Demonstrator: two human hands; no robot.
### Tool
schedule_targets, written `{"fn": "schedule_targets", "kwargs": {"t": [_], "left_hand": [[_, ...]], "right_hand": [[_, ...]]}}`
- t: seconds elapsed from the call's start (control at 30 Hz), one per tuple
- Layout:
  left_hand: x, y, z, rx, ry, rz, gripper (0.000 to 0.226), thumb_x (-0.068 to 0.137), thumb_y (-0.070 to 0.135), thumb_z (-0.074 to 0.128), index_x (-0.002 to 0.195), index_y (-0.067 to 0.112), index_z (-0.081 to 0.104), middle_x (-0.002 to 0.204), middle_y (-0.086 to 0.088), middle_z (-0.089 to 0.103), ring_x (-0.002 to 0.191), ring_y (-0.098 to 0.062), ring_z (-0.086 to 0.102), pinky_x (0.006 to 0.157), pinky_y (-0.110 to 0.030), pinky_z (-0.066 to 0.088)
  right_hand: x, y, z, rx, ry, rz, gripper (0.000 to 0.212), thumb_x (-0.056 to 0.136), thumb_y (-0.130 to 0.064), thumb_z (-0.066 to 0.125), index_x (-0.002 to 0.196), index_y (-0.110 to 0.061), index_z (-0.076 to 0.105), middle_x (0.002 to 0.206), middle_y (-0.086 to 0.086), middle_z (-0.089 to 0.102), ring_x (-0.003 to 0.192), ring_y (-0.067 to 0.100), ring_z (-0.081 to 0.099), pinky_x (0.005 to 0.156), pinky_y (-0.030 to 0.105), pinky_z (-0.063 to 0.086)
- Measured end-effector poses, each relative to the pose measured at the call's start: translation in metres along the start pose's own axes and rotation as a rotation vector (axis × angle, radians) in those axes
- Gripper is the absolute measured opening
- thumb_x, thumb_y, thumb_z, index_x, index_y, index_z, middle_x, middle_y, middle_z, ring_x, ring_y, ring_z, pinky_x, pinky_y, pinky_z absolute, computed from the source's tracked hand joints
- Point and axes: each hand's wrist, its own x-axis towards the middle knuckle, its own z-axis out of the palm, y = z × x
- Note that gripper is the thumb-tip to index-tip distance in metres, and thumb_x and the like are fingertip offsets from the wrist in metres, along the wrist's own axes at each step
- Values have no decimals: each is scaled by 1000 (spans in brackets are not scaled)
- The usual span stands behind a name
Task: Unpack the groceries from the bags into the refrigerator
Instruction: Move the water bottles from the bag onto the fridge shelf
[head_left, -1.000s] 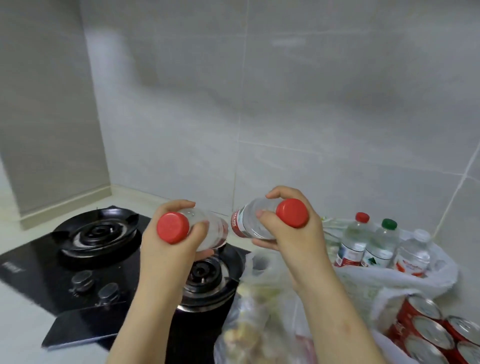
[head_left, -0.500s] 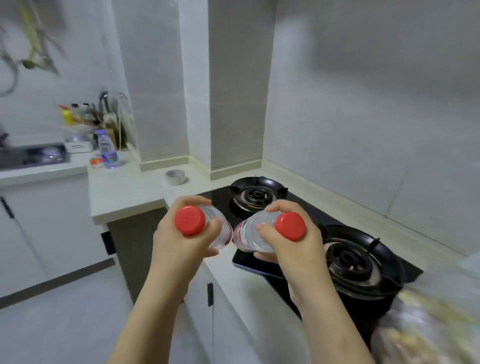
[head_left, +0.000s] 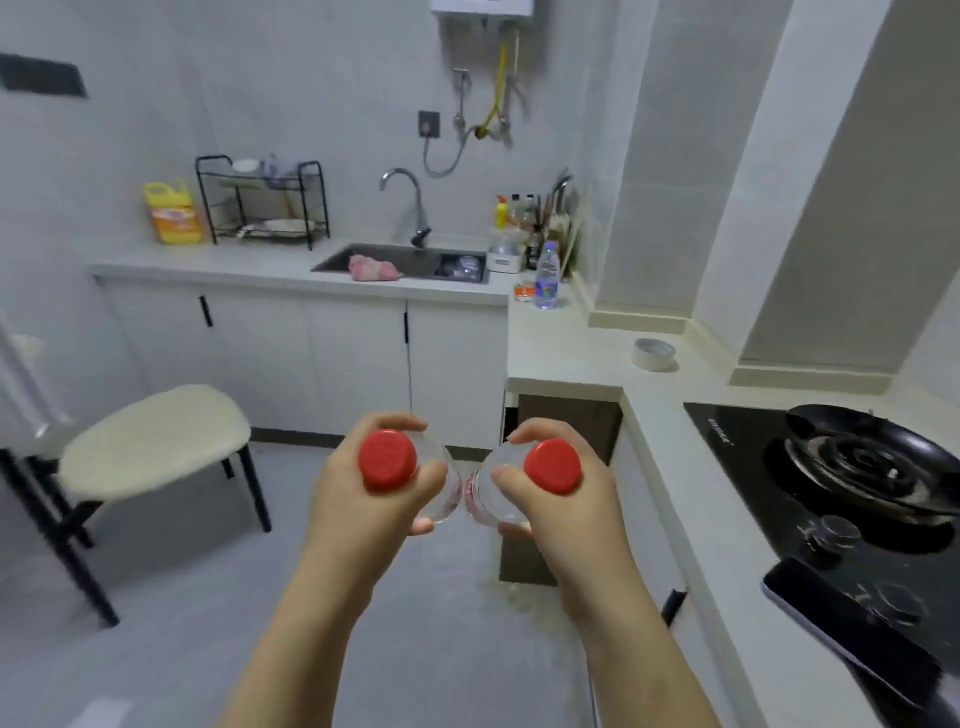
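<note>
A person's left hand (head_left: 353, 514) grips the left bottle (head_left: 387, 460) and their right hand (head_left: 576, 519) grips the right bottle (head_left: 551, 466), level at nine and three o'clock, red caps toward the person, long axes converging toward twelve, no refrigerator plainly visible.

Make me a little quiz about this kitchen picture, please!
1. True or false: the left hand grips the left bottle and the right hand grips the right bottle, both red-capped.
2. What lies at the sink? A) a pink cloth B) a shoe C) a banana
3. Fill in: the chair has ___ legs.
Key: 1 true; 2 A; 3 black.
</note>
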Motion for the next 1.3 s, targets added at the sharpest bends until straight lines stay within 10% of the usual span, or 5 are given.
{"fn": "schedule_targets", "kwargs": {"t": [0.6,0.9,1.3], "left_hand": [[-113,28,-225,145,777,9,27,56,22,66,80,34,65,81,8,61,85,-25,62,58,-43,59],[-127,47,-356,253,1009,52,29,73,2,70,81,29,64,84,-12,57,75,-23,57,56,-43,59],[-162,91,-523,317,1298,310,29,72,3,74,82,28,64,66,21,56,65,-7,58,60,-47,59]], "right_hand": [[-87,-15,228,114,-817,-31,28,60,-24,67,84,-36,63,87,-9,59,81,8,60,78,48,56],[-130,-40,372,222,-991,-126,28,61,-20,68,80,-41,62,86,-15,58,81,7,59,79,48,55],[-217,-96,545,496,-1092,-246,25,60,-20,68,81,-33,64,84,-17,61,90,16,61,84,50,52]]}}
